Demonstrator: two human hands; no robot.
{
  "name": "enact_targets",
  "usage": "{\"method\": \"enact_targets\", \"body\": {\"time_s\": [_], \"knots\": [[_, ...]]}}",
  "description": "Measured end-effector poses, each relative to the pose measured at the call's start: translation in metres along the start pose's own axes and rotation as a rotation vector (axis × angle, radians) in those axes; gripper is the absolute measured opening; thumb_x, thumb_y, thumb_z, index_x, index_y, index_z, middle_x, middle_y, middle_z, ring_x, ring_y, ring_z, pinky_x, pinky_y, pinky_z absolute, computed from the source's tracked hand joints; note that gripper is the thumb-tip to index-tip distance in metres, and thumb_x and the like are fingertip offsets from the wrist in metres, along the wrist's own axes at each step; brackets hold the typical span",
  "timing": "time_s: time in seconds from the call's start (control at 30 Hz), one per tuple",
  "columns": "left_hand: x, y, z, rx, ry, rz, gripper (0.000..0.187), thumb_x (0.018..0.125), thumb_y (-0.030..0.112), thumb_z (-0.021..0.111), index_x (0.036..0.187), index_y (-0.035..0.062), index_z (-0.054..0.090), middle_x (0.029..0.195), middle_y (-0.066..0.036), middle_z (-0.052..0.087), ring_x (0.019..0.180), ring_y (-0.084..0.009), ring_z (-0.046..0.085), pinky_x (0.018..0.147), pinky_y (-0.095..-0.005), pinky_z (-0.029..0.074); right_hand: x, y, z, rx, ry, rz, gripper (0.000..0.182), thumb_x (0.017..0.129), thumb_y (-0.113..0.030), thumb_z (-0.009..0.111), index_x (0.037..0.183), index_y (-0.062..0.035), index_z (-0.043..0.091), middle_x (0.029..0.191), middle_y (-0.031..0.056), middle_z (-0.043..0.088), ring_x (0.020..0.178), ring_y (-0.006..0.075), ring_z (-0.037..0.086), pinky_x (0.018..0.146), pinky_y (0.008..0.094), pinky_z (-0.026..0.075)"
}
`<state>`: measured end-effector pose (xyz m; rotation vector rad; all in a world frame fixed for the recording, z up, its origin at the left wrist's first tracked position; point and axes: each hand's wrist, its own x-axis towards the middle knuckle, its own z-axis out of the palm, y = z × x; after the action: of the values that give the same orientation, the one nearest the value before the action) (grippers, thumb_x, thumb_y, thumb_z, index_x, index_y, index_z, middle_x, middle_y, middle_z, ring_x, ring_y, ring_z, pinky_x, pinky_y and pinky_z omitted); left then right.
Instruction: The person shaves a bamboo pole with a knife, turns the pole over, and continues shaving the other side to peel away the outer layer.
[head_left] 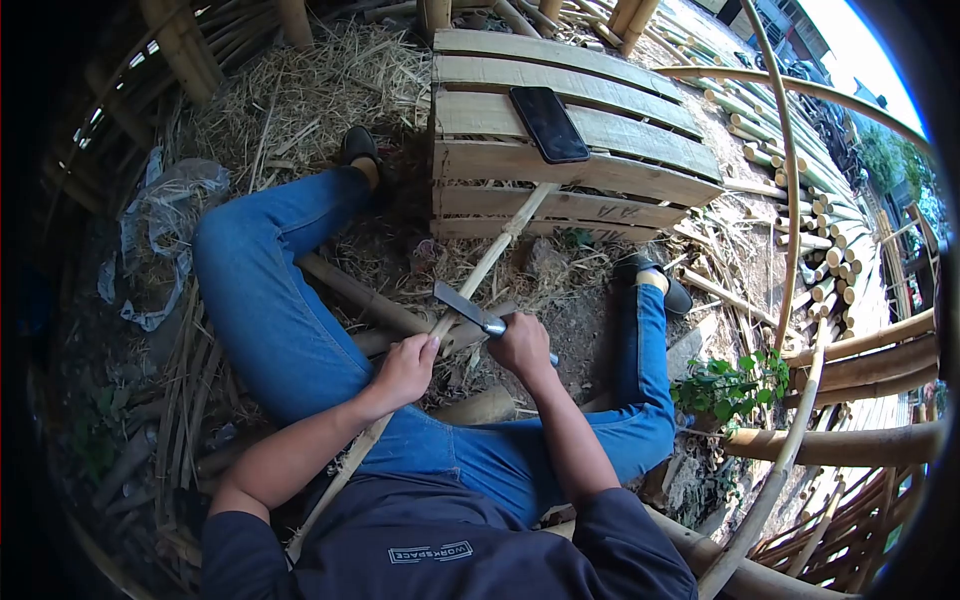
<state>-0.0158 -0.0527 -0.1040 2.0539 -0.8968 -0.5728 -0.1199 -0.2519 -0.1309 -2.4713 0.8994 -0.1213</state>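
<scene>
A long, pale bamboo strip runs from the wooden crate down across my lap. My left hand is closed around it near the middle. In my right hand is the handle of a knife, whose broad metal blade points up and left and lies over or against the strip just beyond my left hand. The strip's upper end meets the near edge of the slatted crate. On top of the crate lies a black phone.
Bamboo poles lie on the ground between my legs. Shavings cover the ground at upper left, beside a plastic bag. A leafy plant and curved poles stand at right, with stacked bamboo behind.
</scene>
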Motion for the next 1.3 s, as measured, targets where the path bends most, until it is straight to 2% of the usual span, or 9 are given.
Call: {"method": "enact_targets", "body": {"time_s": [0.1, 0.23, 0.47, 0.5, 0.63, 0.73, 1.0, 1.17, 1.3], "knots": [[-0.001, 0.006, -0.006, -0.004, -0.031, -0.028, 0.037, 0.106, 0.027, 0.045, 0.085, -0.0021, 0.054, 0.071, -0.023, 0.058, 0.069, -0.0436, 0.059, 0.062, -0.0484, 0.043, 0.019, 0.038, -0.009, -0.011, 0.052, 0.161, 0.02, 0.072, -0.015, 0.065, 0.084, 0.0004, 0.072, 0.087, 0.0295, 0.068, 0.086, 0.046, 0.067, 0.083, 0.0533, 0.054], [0.001, 0.004, -0.003, -0.017, -0.027, -0.013, 0.037, 0.106, 0.027, 0.044, 0.085, -0.002, 0.053, 0.07, -0.023, 0.057, 0.067, -0.0423, 0.058, 0.061, -0.0475, 0.043, 0.02, 0.041, 0.007, 0.024, 0.146, 0.145, 0.02, 0.073, -0.016, 0.064, 0.083, 0.0007, 0.071, 0.085, 0.0296, 0.068, 0.085, 0.0463, 0.067, 0.083, 0.0523, 0.054], [0.0, 0.013, -0.008, -0.073, -0.057, -0.121, 0.036, 0.103, 0.027, 0.048, 0.084, -0.0016, 0.057, 0.074, -0.026, 0.061, 0.075, -0.0486, 0.061, 0.063, -0.0534, 0.045, 0.013, 0.033, -0.002, 0.121, 0.056, 0.101, 0.02, 0.075, -0.017, 0.065, 0.082, 0.0008, 0.072, 0.077, 0.0287, 0.067, 0.08, 0.0445, 0.068, 0.08, 0.0519, 0.054], [0.0, 0.012, -0.007, -0.071, -0.043, -0.102, 0.036, 0.103, 0.028, 0.049, 0.084, -0.0015, 0.057, 0.075, -0.027, 0.062, 0.075, -0.0488, 0.061, 0.063, -0.0538, 0.045, 0.008, 0.03, 0.003, 0.186, 0.089, 0.0, 0.021, 0.077, -0.018, 0.07, 0.072, 0.0023, 0.067, 0.067, 0.0266, 0.063, 0.07, 0.0445, 0.065, 0.067, 0.0482, 0.053], [0.0, 0.004, -0.002, -0.04, 0.003, -0.044, 0.037, 0.103, 0.029, 0.049, 0.083, -0.0015, 0.058, 0.076, -0.027, 0.062, 0.077, -0.0496, 0.061, 0.065, -0.0555, 0.046, -0.012, -0.007, -0.004, 0.047, -0.028, -0.144, 0.016, 0.073, -0.015, 0.067, 0.075, 0.0002, 0.071, 0.075, 0.0263, 0.066, 0.073, 0.0443, 0.066, 0.073, 0.0498, 0.055], [0.0, -0.002, 0.001, -0.009, 0.007, -0.035, 0.036, 0.104, 0.028, 0.048, 0.086, -0.0022, 0.058, 0.075, -0.026, 0.061, 0.075, -0.0469, 0.061, 0.065, -0.0525, 0.045, -0.011, -0.013, -0.006, -0.018, -0.138, -0.051, 0.018, 0.074, -0.014, 0.062, 0.081, -0.002, 0.073, 0.082, 0.0283, 0.068, 0.08, 0.0449, 0.068, 0.079, 0.0507, 0.056], [-0.001, -0.007, 0.004, 0.009, 0.062, 0.051, 0.032, 0.104, 0.025, 0.049, 0.086, -0.0006, 0.056, 0.072, -0.025, 0.059, 0.071, -0.0475, 0.06, 0.061, -0.0529, 0.044, 0.008, -0.004, -0.005, -0.072, -0.08, -0.003, 0.015, 0.068, -0.015, 0.067, 0.077, -0.0039, 0.073, 0.081, 0.0251, 0.069, 0.08, 0.0432, 0.068, 0.077, 0.0501, 0.055], [0.0, -0.007, 0.006, 0.016, 0.082, 0.077, 0.03, 0.103, 0.023, 0.05, 0.085, -0.0001, 0.056, 0.071, -0.025, 0.059, 0.07, -0.0464, 0.061, 0.059, -0.0523, 0.044, 0.008, -0.007, -0.012, -0.059, -0.048, -0.045, 0.015, 0.07, -0.014, 0.066, 0.076, -0.0027, 0.072, 0.081, 0.0255, 0.069, 0.081, 0.0442, 0.068, 0.077, 0.0507, 0.055], [-0.002, -0.002, 0.001, 0.01, 0.014, 0.008, 0.031, 0.103, 0.024, 0.05, 0.085, -0.0002, 0.055, 0.07, -0.025, 0.059, 0.07, -0.046, 0.061, 0.059, -0.052, 0.044, 0.023, 0.021, -0.003, -0.025, 0.089, 0.096, 0.021, 0.076, -0.016, 0.063, 0.079, 0.0032, 0.069, 0.082, 0.0299, 0.067, 0.083, 0.0478, 0.066, 0.08, 0.0536, 0.053]]}}
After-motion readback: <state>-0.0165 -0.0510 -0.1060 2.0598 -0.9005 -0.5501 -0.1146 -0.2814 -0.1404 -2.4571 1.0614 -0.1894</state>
